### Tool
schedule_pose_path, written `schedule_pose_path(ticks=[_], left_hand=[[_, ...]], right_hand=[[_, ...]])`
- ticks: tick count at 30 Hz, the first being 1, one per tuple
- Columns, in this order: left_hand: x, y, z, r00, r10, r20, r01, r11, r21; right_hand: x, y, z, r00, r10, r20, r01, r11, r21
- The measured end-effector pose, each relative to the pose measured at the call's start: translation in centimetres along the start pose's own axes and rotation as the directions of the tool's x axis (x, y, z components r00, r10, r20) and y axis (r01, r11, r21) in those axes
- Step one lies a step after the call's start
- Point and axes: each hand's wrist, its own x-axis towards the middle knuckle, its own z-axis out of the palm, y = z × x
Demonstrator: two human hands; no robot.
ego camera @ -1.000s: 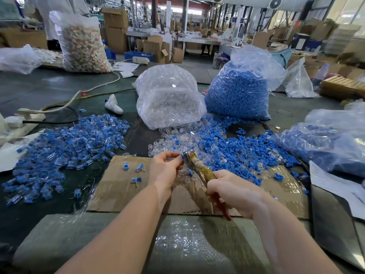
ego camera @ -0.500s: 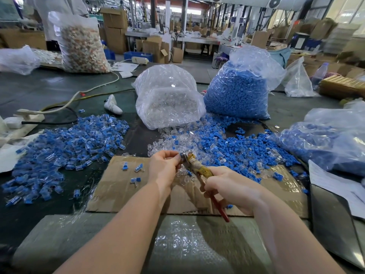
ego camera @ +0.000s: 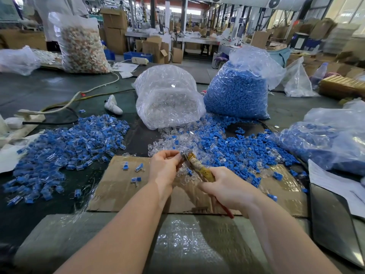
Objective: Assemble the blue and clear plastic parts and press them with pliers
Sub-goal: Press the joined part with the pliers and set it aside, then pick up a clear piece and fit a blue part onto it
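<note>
While the left hand [ego camera: 165, 167] pinches a small part at its fingertips [ego camera: 177, 158], the pliers [ego camera: 197, 166] meet that part from the right, their nose touching the fingertips above the cardboard sheet [ego camera: 118, 186] on the worktop [ego camera: 49, 91]. The part itself is almost wholly hidden between fingers and tool; whether it is a joined blue-and-clear pair cannot be told. The pliers' long axis runs from the nose at upper left down to the red handle tip at lower right, where the right hand [ego camera: 227, 186] wraps the handles; how far the jaws stand apart is not visible. The left hand is thus the nearer to the part, and the coming squeeze, as judged, depends on the part lying square across the nose. Loose blue parts [ego camera: 237, 149] and clear parts [ego camera: 173, 139] lie just beyond the hands, a pile of assembled pieces [ego camera: 65, 147] well to the left, and the bag of clear parts [ego camera: 167, 99] and bag of blue parts [ego camera: 237, 91] farther back. Compared with half a second earlier, both hands sit in nearly the same place, the pliers' nose remaining pressed against the left fingertips.
</note>
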Motion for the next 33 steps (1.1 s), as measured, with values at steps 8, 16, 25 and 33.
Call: schedule_pose_path(ticks=[8,16,25,33], left_hand=[[1.2,0.4,-4.2,0.9,0.42,-0.116,-0.201,0.635,0.746],[2.2,0.2,-7.2,0.86,0.508,-0.054,-0.054,0.197,0.979],[0.4,-0.9,-3.7,0.822,0.552,0.14,-0.373,0.336,0.865],[-2.1,-2.7,0.6,0.786,0.416,0.458,-0.613,0.42,0.67]], right_hand=[[1.9,3.3,-0.7,0.859,0.087,-0.505,-0.262,0.922,-0.285],[3.0,7.0,-2.4,0.756,0.145,-0.639,-0.539,0.693,-0.479],[2.8,7.6,-2.4,0.754,0.085,-0.652,-0.532,0.661,-0.529],[-0.1,4.2,-2.9,0.935,-0.151,-0.321,-0.025,0.875,-0.484]])
